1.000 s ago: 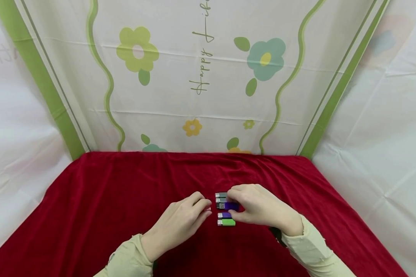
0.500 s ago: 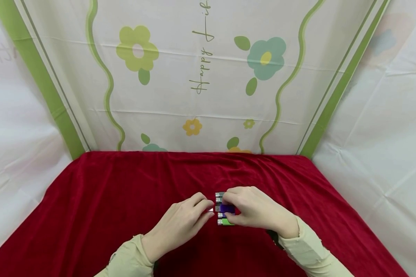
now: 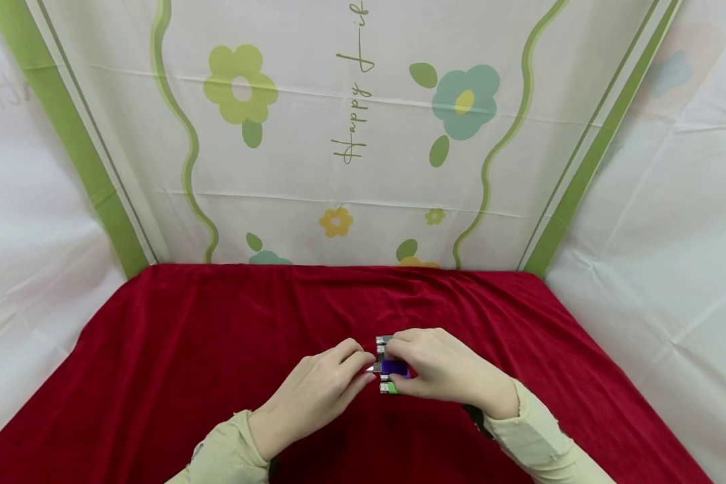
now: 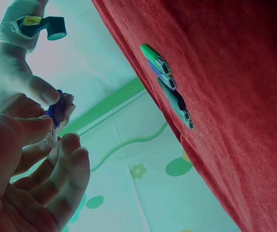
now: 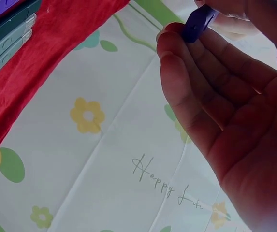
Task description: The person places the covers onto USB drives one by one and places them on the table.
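Note:
Over the cloth my right hand (image 3: 438, 359) pinches a purple USB flash drive (image 3: 393, 368) between thumb and fingers, its metal plug pointing left. My left hand (image 3: 320, 383) pinches a small clear cap (image 4: 51, 140) at the plug end of that drive. In the left wrist view the cap overlaps the plug. The right wrist view shows the purple body (image 5: 197, 24) at the right fingertips. Below lies a row of flash drives: a green one (image 4: 153, 55), a blue-purple one (image 4: 162, 75), a black one (image 5: 12, 26) and grey ones (image 5: 11, 53), partly hidden by the right hand in the head view.
A red velvet cloth (image 3: 230, 323) covers the table. Behind it hangs a white curtain (image 3: 302, 154) with printed flowers and lettering. White side curtains (image 3: 659, 235) close in left and right.
My right hand has moved left and slightly nearer with the purple flash drive. The plug now meets the cap in my left hand, which has shifted slightly right.

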Demonstrator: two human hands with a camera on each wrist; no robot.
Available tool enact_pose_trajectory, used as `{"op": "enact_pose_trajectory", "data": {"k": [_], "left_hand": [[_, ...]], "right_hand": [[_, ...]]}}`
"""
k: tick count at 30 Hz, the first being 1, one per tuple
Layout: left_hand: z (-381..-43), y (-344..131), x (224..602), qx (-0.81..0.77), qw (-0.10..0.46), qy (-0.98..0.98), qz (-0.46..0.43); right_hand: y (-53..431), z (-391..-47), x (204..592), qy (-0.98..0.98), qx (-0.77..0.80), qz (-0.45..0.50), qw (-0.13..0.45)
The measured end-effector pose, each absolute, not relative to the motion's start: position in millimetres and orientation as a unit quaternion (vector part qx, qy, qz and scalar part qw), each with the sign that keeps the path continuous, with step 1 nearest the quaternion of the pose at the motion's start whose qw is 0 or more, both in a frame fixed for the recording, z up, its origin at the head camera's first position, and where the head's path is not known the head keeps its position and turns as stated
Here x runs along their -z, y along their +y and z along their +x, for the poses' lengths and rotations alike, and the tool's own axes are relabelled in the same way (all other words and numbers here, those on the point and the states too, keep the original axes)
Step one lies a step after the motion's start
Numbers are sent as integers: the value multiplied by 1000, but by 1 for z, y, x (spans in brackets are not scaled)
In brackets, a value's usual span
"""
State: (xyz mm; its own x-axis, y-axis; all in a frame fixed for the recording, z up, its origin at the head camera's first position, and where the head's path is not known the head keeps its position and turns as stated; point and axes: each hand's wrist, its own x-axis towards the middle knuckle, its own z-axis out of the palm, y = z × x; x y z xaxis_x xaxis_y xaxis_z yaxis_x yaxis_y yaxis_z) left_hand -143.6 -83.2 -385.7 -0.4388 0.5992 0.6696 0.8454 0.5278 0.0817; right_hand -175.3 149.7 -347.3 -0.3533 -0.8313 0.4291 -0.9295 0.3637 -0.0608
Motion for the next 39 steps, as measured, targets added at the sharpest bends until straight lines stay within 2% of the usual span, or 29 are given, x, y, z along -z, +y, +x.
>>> {"op": "enact_pose_trajectory", "data": {"k": [15,25,39], "left_hand": [[-143,-83,386,205,287,-826,-439],[-146,-83,389,191,316,-823,-431],[-145,-85,387,175,317,-831,-422]], "right_hand": [[149,-174,346,-797,-145,557,184],[147,-173,346,-800,-147,553,182],[148,-171,345,-793,-150,561,183]]}}
